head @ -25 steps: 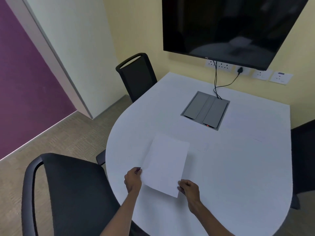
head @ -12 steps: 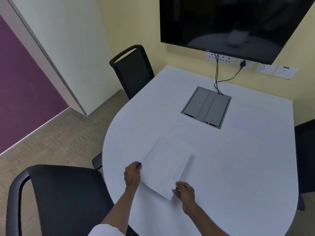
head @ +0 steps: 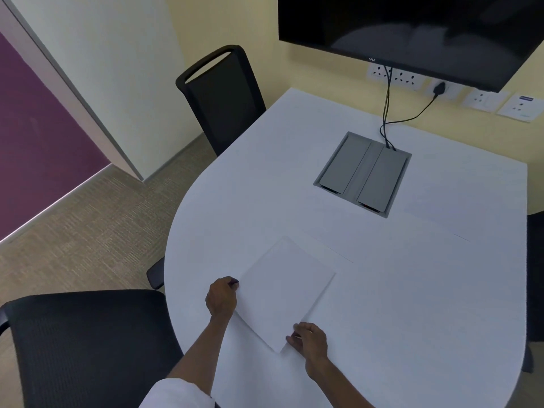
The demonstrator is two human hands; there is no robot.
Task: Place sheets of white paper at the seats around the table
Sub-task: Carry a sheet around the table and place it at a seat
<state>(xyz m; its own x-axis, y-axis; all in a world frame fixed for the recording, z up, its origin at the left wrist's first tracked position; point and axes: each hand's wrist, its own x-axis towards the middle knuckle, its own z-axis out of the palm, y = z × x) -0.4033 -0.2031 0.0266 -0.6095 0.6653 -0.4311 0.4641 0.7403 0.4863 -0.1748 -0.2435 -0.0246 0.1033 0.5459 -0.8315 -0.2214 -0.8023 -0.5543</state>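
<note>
A white sheet of paper (head: 287, 290) lies low over the near rounded end of the white table (head: 412, 290), turned at an angle. My left hand (head: 221, 298) pinches its left edge. My right hand (head: 309, 340) pinches its near corner. A faint second sheet (head: 459, 207) lies flat at the far right side of the table. One black chair (head: 82, 346) stands at the near left, beside the sheet I hold.
Another black chair (head: 223, 98) stands at the table's far left, and part of a third (head: 535, 260) shows at the right edge. A grey cable box (head: 363, 173) sits in the table's middle with cords running up to a wall screen (head: 412, 30).
The sheet has come down closer to the tabletop and rotated slightly. Both hands kept their grip and shifted a little toward me.
</note>
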